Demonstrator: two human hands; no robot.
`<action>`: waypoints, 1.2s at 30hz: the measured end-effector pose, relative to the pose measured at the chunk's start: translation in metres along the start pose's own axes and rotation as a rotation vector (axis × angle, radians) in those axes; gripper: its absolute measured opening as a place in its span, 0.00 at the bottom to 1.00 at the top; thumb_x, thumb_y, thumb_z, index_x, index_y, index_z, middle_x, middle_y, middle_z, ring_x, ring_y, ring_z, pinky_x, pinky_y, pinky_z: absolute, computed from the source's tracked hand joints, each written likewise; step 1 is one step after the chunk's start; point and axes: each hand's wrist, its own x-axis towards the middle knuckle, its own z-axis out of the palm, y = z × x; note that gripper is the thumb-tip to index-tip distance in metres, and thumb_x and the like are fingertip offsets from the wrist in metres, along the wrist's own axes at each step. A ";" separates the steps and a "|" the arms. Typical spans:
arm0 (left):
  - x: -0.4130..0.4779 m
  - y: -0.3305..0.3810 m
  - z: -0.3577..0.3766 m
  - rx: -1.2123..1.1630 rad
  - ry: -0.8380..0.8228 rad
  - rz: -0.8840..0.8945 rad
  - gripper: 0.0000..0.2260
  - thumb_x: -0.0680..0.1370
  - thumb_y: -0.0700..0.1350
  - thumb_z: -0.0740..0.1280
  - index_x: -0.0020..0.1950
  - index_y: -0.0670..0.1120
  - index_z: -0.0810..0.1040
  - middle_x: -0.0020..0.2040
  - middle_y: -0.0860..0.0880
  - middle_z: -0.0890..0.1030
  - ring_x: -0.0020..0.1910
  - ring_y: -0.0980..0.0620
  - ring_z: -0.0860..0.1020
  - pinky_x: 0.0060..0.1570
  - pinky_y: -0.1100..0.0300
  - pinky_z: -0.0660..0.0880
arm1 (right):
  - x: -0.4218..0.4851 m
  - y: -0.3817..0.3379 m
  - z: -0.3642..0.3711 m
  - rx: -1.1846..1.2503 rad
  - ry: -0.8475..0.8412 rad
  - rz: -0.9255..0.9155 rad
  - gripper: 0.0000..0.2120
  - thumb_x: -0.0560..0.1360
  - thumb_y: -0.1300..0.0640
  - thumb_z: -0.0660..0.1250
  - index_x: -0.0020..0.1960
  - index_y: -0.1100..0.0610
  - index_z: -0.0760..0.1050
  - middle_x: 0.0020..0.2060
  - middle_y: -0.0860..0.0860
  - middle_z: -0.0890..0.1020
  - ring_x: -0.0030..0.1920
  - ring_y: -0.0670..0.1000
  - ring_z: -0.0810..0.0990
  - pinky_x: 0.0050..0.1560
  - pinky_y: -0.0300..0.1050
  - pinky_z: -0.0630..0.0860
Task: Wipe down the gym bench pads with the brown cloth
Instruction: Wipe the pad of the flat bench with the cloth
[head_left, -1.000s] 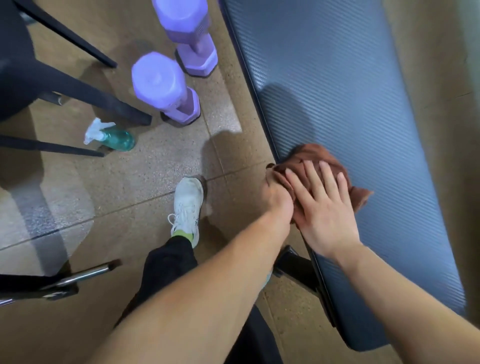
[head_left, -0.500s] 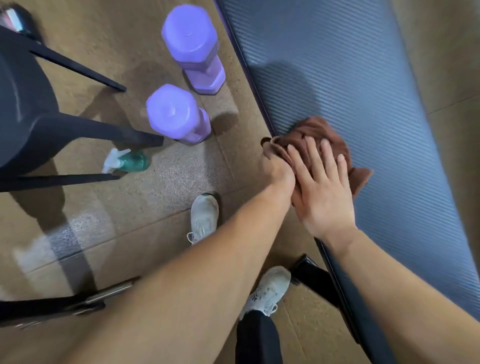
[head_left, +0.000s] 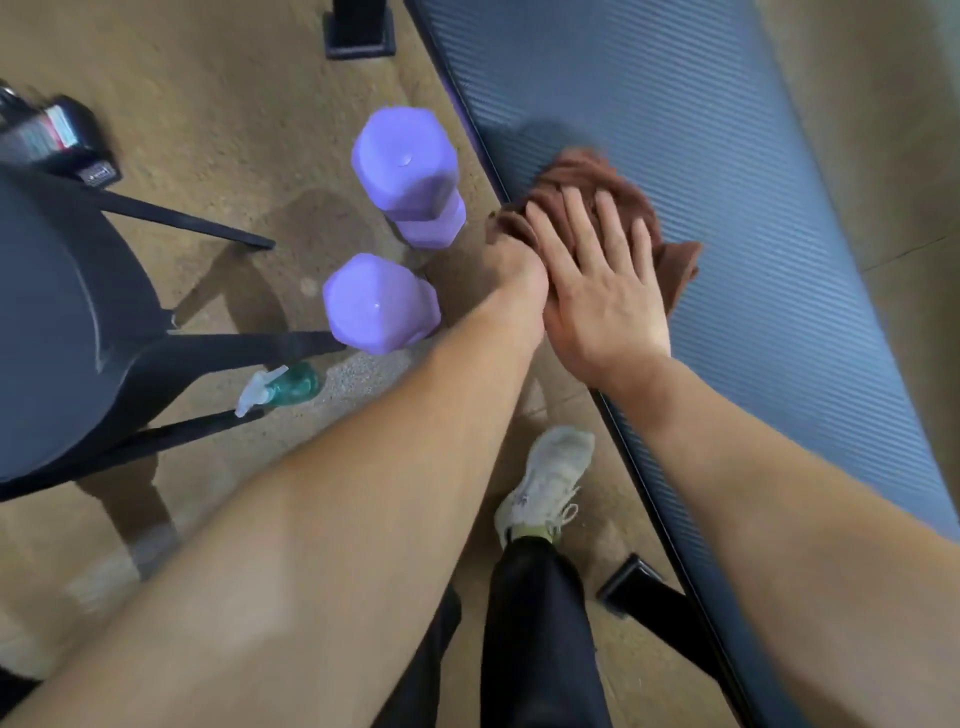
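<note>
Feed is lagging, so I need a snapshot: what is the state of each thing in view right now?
brown cloth: bunched, pressed on the pad's left edge.
right hand: flat, fingers spread on the cloth.
left hand: closed on the cloth's left edge.
bench pad: flat, cloth resting on it.
purple dumbbells: upright on the floor.
spray bottle: lying on the floor.

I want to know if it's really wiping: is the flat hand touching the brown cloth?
Touching. The head view shows the right hand pressed flat on the brown cloth.
</note>
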 end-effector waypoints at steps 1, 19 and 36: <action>-0.006 -0.012 -0.002 0.093 0.010 -0.006 0.21 0.86 0.48 0.52 0.66 0.37 0.76 0.64 0.41 0.79 0.64 0.42 0.77 0.65 0.50 0.73 | -0.019 0.001 0.003 0.001 -0.010 0.016 0.30 0.81 0.46 0.54 0.81 0.46 0.53 0.80 0.55 0.57 0.79 0.62 0.55 0.76 0.65 0.53; 0.039 0.066 0.026 0.133 0.255 0.110 0.21 0.84 0.55 0.54 0.40 0.45 0.79 0.49 0.46 0.83 0.51 0.46 0.80 0.61 0.53 0.75 | 0.086 0.007 -0.017 0.010 -0.012 -0.179 0.30 0.82 0.46 0.54 0.82 0.51 0.52 0.80 0.56 0.57 0.79 0.63 0.54 0.76 0.64 0.49; 0.055 0.150 0.037 -0.047 0.165 0.143 0.23 0.85 0.52 0.53 0.38 0.43 0.78 0.36 0.48 0.80 0.40 0.46 0.80 0.49 0.58 0.76 | 0.180 -0.016 -0.038 0.070 -0.090 -0.184 0.33 0.82 0.45 0.52 0.82 0.48 0.42 0.82 0.53 0.48 0.81 0.60 0.46 0.77 0.62 0.42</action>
